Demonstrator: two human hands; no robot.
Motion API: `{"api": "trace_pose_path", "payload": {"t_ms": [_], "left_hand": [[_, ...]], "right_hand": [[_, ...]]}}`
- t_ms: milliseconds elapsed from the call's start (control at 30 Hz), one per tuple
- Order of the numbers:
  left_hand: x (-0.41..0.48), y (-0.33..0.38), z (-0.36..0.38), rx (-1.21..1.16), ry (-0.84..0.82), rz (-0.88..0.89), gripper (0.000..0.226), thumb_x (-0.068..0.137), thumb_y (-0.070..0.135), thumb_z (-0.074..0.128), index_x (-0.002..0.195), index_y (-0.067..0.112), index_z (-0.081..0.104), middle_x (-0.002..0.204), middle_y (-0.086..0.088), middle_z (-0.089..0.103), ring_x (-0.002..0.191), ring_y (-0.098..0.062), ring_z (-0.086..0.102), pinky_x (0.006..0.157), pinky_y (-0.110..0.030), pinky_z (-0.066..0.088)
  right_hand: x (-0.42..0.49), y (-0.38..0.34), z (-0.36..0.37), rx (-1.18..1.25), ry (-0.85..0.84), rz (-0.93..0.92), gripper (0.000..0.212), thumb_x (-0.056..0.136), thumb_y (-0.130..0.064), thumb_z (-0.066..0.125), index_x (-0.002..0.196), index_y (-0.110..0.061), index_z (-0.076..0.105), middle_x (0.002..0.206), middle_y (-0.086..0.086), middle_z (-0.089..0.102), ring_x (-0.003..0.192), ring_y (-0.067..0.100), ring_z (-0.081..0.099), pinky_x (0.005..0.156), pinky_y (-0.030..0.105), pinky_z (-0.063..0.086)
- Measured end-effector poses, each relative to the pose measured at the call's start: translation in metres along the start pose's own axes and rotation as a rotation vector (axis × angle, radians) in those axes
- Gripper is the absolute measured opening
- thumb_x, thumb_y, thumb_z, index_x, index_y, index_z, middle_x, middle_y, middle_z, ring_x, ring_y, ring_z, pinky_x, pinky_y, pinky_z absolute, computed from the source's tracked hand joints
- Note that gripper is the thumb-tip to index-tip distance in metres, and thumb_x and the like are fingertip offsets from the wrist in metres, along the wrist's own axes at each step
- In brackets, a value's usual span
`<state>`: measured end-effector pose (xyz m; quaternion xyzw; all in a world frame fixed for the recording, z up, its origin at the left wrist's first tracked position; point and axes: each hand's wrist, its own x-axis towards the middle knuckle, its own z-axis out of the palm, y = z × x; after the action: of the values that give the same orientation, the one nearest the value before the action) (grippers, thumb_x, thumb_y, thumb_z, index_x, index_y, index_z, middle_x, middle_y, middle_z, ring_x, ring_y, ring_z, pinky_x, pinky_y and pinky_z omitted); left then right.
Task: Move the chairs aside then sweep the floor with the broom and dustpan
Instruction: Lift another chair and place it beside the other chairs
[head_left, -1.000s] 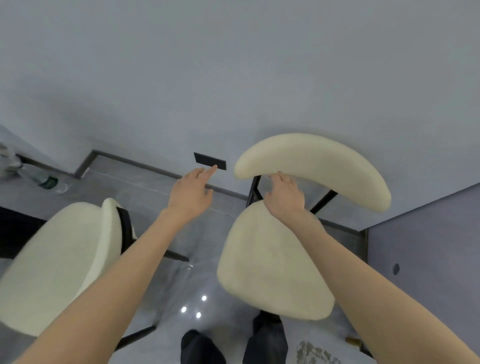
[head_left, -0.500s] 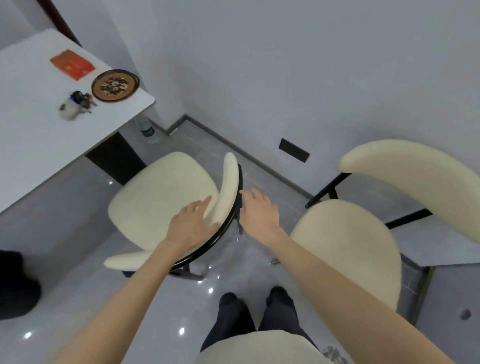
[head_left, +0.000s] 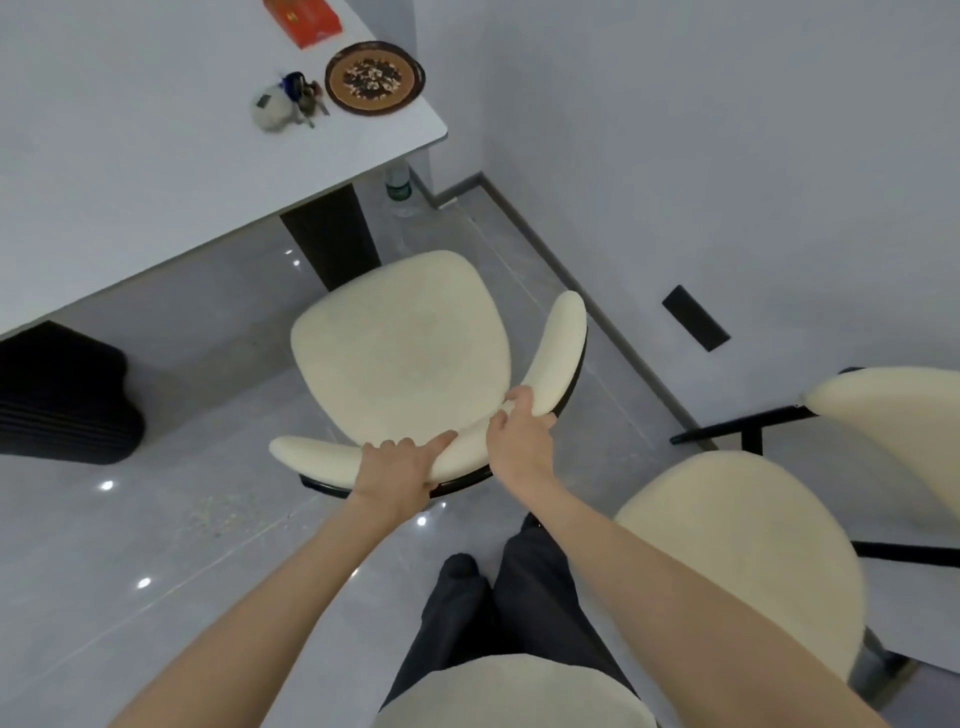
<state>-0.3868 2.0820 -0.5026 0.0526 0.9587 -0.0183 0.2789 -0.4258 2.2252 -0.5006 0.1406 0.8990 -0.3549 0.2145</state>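
A cream chair (head_left: 400, 348) with a curved backrest and black frame stands on the grey floor in front of me, next to the table. My left hand (head_left: 396, 473) grips the middle of its backrest, fingers over the top. My right hand (head_left: 519, 435) grips the backrest a little further right. A second cream chair (head_left: 748, 561) stands at my right by the wall. A patch of crumbs (head_left: 218, 514) lies on the floor left of the first chair. No broom or dustpan is in view.
A white table (head_left: 156, 171) fills the upper left, carrying a brown plate (head_left: 375, 78), keys and a red box (head_left: 304, 18). A bottle (head_left: 399, 189) stands on the floor in the corner. A black object (head_left: 57, 400) sits under the table. Walls close off the right.
My view turned left from the right-hand chair to the one by the table. Both hands left the first chair and now hold this chair's backrest.
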Motion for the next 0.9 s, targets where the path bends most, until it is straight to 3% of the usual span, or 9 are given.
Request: {"api": "trace_pose_path", "payload": {"t_ms": [133,333,467,567,667,733,800,900], "left_hand": [[0.015,0.029,-0.009,-0.048,0.011,0.045,0.070,0.091,0.046,0.048,0.149,0.037,0.010,0.108,-0.008,0.064,0.097,-0.028,0.062,0.070,-0.033,0.039],[0.070,0.146,-0.046,-0.239,-0.011,0.068,0.071,0.092,0.047,0.046,0.151,0.030,0.009,0.116,-0.012,0.063,0.105,-0.032,0.060,0.082,-0.036,0.045],[0.131,0.225,-0.077,-0.408,0.027,0.042,0.074,0.089,0.050,0.050,0.149,0.024,0.016,0.116,-0.010,0.065,0.105,-0.031,0.061,0.078,-0.034,0.044],[0.177,0.260,-0.101,-0.574,-0.014,0.015,0.087,0.081,0.061,0.053,0.150,0.025,0.014,0.126,-0.009,0.060,0.113,-0.031,0.058,0.089,-0.037,0.046],[0.201,0.275,-0.121,-0.845,-0.116,0.092,0.087,0.084,0.066,0.045,0.151,0.032,0.000,0.149,-0.006,0.040,0.133,-0.031,0.043,0.105,-0.038,0.037],[0.210,0.267,-0.127,-0.844,-0.120,0.179,0.070,0.093,0.060,0.032,0.151,0.034,0.003,0.154,-0.003,0.033,0.137,-0.029,0.039,0.111,-0.037,0.032],[0.216,0.250,-0.131,-0.767,-0.060,0.257,0.057,0.098,0.049,0.030,0.151,0.035,0.012,0.150,-0.004,0.041,0.130,-0.026,0.046,0.107,-0.035,0.036],[0.222,0.231,-0.140,-0.555,0.088,0.398,0.061,0.098,0.024,0.042,0.150,0.035,0.014,0.148,-0.005,0.038,0.128,-0.025,0.045,0.103,-0.039,0.042]], "right_hand": [[0.025,0.010,-0.024,-0.010,0.049,0.043,0.025,0.099,-0.017,0.032,0.123,-0.021,0.039,0.118,0.017,0.038,0.077,0.032,0.056,0.066,0.032,0.046],[0.096,0.055,-0.129,-0.096,0.090,-0.054,0.028,0.101,-0.021,0.033,0.127,-0.022,0.045,0.123,0.014,0.043,0.084,0.028,0.053,0.075,0.033,0.047],[0.142,0.080,-0.223,0.096,0.109,-0.124,0.033,0.099,-0.010,0.036,0.125,-0.018,0.053,0.117,0.005,0.058,0.098,0.020,0.058,0.090,0.034,0.049],[0.152,0.098,-0.268,0.096,0.168,-0.117,0.037,0.098,-0.004,0.037,0.129,-0.015,0.050,0.130,0.005,0.056,0.105,0.022,0.058,0.085,0.023,0.040],[0.147,0.121,-0.281,0.091,0.189,-0.049,0.040,0.097,-0.003,0.036,0.135,-0.013,0.045,0.141,0.006,0.047,0.112,0.015,0.052,0.090,0.021,0.037],[0.141,0.136,-0.281,0.097,0.193,-0.002,0.039,0.098,-0.005,0.036,0.135,-0.013,0.043,0.139,0.009,0.049,0.099,0.013,0.056,0.086,0.023,0.042],[0.134,0.143,-0.276,0.113,0.178,0.053,0.038,0.099,-0.009,0.036,0.136,-0.013,0.042,0.134,0.011,0.052,0.092,0.012,0.053,0.085,0.025,0.042],[0.127,0.140,-0.256,0.115,0.105,0.121,0.040,0.101,-0.016,0.037,0.140,-0.011,0.039,0.143,0.006,0.045,0.126,0.020,0.046,0.105,0.031,0.035]]}}
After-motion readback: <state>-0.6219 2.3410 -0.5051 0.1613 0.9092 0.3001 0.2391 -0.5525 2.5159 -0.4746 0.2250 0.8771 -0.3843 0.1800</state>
